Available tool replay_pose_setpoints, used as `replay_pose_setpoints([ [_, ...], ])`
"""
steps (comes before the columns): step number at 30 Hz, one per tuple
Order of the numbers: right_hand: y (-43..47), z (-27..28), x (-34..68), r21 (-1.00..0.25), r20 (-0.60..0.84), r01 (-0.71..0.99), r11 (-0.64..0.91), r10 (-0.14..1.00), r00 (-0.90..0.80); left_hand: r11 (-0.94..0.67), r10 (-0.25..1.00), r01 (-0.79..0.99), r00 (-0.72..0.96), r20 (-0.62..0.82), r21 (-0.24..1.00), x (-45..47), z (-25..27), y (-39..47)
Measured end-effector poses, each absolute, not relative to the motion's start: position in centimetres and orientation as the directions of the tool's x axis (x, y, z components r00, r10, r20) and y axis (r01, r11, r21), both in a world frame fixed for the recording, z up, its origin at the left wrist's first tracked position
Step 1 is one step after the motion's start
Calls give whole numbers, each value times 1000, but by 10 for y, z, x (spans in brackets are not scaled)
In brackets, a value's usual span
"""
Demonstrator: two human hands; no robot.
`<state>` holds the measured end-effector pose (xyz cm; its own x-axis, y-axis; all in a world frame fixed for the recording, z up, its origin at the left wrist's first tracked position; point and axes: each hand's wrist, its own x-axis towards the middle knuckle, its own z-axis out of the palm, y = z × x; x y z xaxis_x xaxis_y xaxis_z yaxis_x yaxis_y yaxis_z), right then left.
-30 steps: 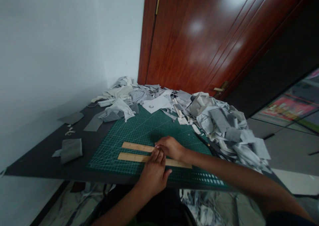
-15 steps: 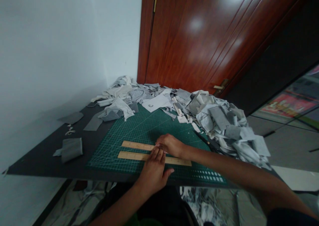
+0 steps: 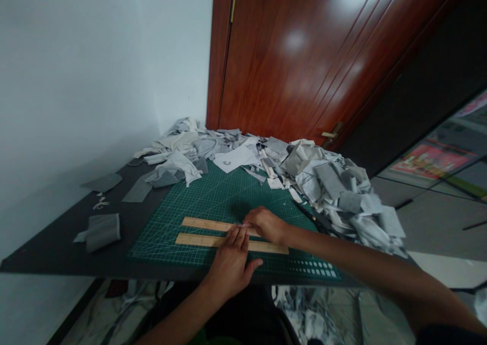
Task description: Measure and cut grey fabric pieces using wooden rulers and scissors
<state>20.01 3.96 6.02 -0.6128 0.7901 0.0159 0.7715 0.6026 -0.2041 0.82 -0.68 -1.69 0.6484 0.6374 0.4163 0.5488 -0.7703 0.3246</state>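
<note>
Two wooden rulers lie roughly parallel on a green cutting mat (image 3: 224, 193), the near ruler (image 3: 194, 239) a little below the far ruler (image 3: 203, 223). My left hand (image 3: 233, 264) lies open across the near ruler, its fingers stretched forward so the tips reach the far one. Just right of those fingertips, my right hand (image 3: 268, 225) is closed over the far ruler, fingers bent together. Something small and pale shows at its fingertips, too small to name. The far ruler's right part is hidden under the right hand.
Heaped grey and white fabric scraps (image 3: 331, 177) line the mat's back and right side. Dark-handled scissors (image 3: 321, 226) lie beside the heap. A folded grey cloth piece (image 3: 103, 232) rests on the dark table (image 3: 49, 248) at left. Behind stands a wooden door (image 3: 274, 66).
My right hand has slid slightly rightward along the far ruler, away from the left fingertips. My left hand keeps its place on the rulers. The whole view has shifted a little.
</note>
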Motion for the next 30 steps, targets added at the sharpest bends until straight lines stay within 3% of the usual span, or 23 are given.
replay_pose_setpoints([
  [10, 35, 62, 227, -183, -4, 842, 507, 856, -516, -773, 631, 583, 668, 394, 250, 7, -11, -7],
  [17, -1, 58, 241, -168, 188, 949, 266, 954, -234, -778, 621, 580, 651, 437, 243, 8, -18, -7],
  [22, -41, 34, 226, -293, 180, 885, 362, 930, -321, -770, 633, 580, 644, 430, 265, 9, -18, -8],
  [30, -52, 11, 219, -273, 252, 890, 365, 920, -300, -814, 552, 564, 680, 482, 137, 4, -10, -13],
])
